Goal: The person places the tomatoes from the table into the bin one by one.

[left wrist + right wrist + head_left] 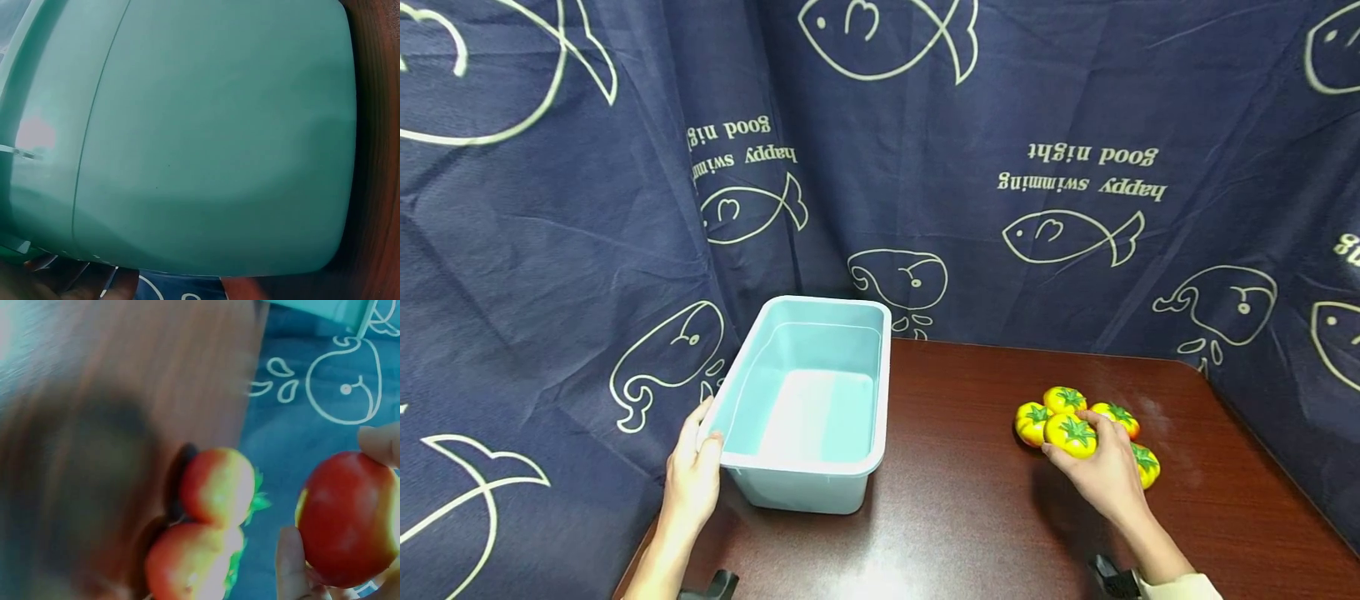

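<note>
Left hand [692, 479]: blurred, mostly cut off in left wrist view; in head view, gripping tub [805, 492] rim, thumb on top
Rightmost tomato [1146, 467]: partly hidden behind right hand [1108, 475]
Curtain [925, 167]: upside-down "happy swimming", "good night"; cut mid-word at left fold
Held tomato [1071, 436]: pinched between right thumb and fingers, above table [955, 500], apart from two loose tomatoes [217, 487] in right wrist view

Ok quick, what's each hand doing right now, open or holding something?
Left hand: closed, holding the light-blue bin.
Right hand: closed, holding one tomato.
</note>
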`<state>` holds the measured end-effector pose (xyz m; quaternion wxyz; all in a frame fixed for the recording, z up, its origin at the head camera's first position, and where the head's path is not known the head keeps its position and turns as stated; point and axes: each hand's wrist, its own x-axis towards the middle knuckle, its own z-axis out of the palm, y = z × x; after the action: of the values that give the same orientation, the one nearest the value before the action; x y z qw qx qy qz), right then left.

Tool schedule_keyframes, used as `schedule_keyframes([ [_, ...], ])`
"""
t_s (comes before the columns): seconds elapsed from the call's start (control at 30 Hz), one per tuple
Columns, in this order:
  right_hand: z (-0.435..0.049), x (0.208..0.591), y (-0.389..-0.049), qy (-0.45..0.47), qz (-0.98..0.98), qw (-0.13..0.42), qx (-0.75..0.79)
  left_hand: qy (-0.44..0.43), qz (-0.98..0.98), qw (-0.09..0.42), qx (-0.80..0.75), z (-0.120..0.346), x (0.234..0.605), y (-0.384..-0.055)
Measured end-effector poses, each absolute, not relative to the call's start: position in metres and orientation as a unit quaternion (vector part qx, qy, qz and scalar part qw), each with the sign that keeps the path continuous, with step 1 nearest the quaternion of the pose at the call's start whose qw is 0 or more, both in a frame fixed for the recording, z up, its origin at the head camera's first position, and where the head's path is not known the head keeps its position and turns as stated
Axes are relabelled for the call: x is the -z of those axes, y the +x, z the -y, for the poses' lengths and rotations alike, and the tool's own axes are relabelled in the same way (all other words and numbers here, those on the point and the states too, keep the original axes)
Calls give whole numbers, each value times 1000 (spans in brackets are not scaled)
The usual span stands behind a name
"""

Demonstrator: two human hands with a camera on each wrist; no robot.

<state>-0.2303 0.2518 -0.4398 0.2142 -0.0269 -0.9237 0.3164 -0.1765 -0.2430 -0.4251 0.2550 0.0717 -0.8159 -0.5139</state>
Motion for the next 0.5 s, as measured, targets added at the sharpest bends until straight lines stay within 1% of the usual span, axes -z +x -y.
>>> schedule_keyframes([
  [0.3,-229,416,-245,-39,915,219,-337,85,818,256,508,240,425,-178],
  [0.5,-214,402,-254,-27,910,213,-355,94,810,272,511,238,424,-177],
])
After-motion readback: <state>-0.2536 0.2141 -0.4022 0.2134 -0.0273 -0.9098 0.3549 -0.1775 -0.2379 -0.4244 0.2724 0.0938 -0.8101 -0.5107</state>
